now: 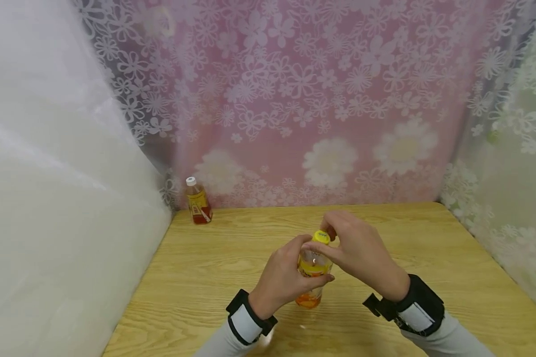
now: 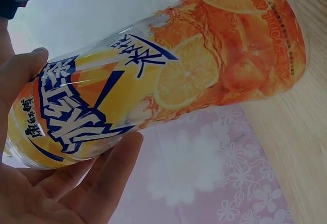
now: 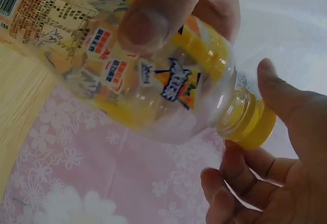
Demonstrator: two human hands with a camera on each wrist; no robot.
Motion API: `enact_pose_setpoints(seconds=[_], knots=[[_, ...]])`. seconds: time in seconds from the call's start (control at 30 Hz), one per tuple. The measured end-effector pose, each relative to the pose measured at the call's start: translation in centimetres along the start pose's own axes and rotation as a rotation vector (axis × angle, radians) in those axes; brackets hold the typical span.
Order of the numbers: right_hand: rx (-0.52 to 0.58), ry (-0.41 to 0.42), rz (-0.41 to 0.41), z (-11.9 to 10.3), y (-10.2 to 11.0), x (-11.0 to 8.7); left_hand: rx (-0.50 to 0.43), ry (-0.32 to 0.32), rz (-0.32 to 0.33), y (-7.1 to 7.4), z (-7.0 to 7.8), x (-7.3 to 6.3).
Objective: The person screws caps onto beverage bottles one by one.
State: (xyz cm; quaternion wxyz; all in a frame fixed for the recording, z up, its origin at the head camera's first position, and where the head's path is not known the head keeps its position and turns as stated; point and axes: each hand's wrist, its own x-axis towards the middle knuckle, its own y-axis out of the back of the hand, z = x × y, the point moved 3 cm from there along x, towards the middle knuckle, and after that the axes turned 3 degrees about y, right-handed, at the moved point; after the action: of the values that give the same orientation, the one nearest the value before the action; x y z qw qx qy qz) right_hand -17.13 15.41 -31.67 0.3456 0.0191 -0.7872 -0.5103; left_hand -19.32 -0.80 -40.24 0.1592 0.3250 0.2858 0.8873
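Note:
A clear plastic iced tea bottle with an orange-and-yellow label stands tilted over the table in front of me. My left hand grips it around its upper half, the thumb pressed across the label in the right wrist view. Its lower half, printed with orange slices, sticks out past the left fingers. At the top, my right hand has its thumb and curled fingers around the yellow cap. In the right wrist view, fingertips touch the cap's underside and the thumb lies close beside it. The cap sits on the bottle neck.
A second bottle with a white cap, yellow label and reddish contents stands at the table's back left corner. Flowered pink curtain hangs behind the wooden table. White sheeting closes the left side, a flowered curtain the right.

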Motion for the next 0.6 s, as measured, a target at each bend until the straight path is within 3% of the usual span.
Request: enact_pose_setpoints(seconds=[0.27,0.43,0.6], knots=[[0.266,0.144,-0.115,1.2,1.0,-0.1,-0.012,0.011,-0.008,0.2,0.3,-0.2],[0.276,0.247,-0.118,1.1,1.4,-0.1,-0.023,0.003,-0.002,0.1,0.2,-0.1],[0.259,0.3,-0.129,1.2,1.4,-0.3,-0.06,-0.005,-0.016,-0.1,0.1,0.0]])
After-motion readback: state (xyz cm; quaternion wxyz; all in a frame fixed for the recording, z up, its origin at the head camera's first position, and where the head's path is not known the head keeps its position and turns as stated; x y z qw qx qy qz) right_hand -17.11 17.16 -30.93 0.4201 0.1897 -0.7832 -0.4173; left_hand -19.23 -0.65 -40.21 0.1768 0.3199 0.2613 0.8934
